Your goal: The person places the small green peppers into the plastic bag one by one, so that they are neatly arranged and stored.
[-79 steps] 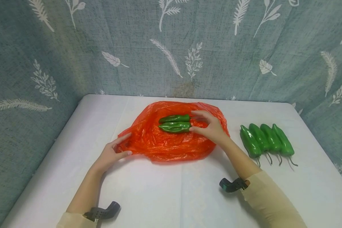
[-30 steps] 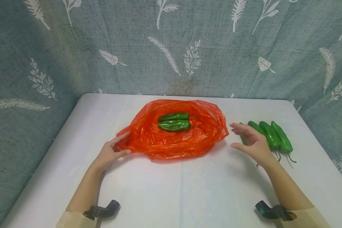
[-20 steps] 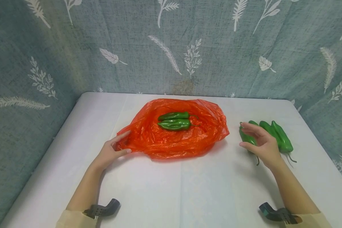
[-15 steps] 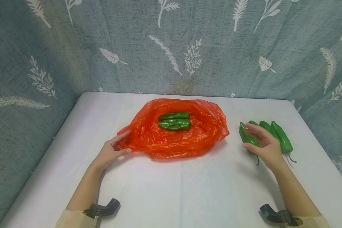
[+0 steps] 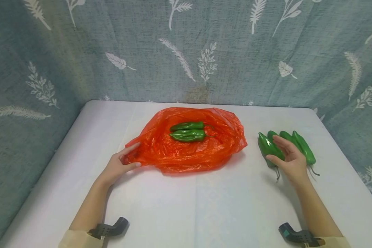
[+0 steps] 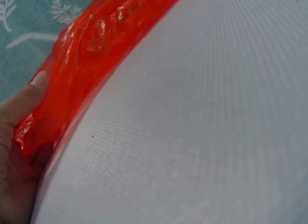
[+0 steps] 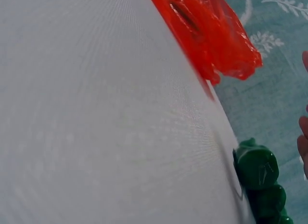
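An orange-red plastic bag [image 5: 198, 162] lies spread open on the table, with two green peppers [image 5: 187, 135] side by side on it, stems to the right. My left hand [image 5: 116, 168] rests at the bag's left end, thumb and fingers apart and fairly straight, touching the plastic. In the left wrist view the thumb [image 6: 41, 80] lies against the bag. My right hand [image 5: 291, 161] hovers over a row of several more green peppers [image 5: 303, 148] at the right, fingers loosely bent with a gap to the thumb. It covers part of the middle peppers and holds nothing visible.
A white cloth covers the table [image 5: 161, 206]. Behind and beside it hangs a grey-green curtain [image 5: 161, 69] with white leaf prints. Each wrist carries a dark camera on a band, such as the left wrist camera [image 5: 111, 228].
My right hand has left the peppers on the bag and moved right, over the pepper row, shifting slightly further right lately. The left hand stays at the bag's end.
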Available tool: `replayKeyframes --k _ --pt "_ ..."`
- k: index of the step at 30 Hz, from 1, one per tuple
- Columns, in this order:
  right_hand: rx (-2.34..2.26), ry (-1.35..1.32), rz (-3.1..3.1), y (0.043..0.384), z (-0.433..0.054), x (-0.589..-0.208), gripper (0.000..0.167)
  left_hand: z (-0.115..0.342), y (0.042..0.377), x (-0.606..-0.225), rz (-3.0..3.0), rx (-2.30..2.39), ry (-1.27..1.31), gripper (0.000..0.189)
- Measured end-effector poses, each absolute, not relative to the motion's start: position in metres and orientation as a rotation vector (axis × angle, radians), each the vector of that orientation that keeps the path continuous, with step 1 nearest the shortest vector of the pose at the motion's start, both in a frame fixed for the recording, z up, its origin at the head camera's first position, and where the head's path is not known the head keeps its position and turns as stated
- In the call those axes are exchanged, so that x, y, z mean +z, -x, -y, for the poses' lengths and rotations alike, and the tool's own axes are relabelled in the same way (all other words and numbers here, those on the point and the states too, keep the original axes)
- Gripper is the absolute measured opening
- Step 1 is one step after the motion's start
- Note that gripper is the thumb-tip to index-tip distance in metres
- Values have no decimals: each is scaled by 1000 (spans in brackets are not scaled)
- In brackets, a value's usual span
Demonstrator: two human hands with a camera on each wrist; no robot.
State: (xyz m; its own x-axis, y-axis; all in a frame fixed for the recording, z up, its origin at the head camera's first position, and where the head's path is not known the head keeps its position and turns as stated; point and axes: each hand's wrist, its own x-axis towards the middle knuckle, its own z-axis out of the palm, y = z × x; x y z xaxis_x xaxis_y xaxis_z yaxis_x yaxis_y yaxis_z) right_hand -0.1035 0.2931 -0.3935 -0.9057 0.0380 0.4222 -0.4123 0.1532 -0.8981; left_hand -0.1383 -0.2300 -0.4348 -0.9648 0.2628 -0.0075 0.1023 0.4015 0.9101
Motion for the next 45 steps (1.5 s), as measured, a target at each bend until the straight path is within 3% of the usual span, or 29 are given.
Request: replayKeyframes --k 16,45 --pt "1481 103 2435 106 -291 -412 73 230 137 -435 -2521 1598 -323 71" --pt "1238 127 2706 112 -290 -435 87 230 139 -437 -2513 1586 -326 70"
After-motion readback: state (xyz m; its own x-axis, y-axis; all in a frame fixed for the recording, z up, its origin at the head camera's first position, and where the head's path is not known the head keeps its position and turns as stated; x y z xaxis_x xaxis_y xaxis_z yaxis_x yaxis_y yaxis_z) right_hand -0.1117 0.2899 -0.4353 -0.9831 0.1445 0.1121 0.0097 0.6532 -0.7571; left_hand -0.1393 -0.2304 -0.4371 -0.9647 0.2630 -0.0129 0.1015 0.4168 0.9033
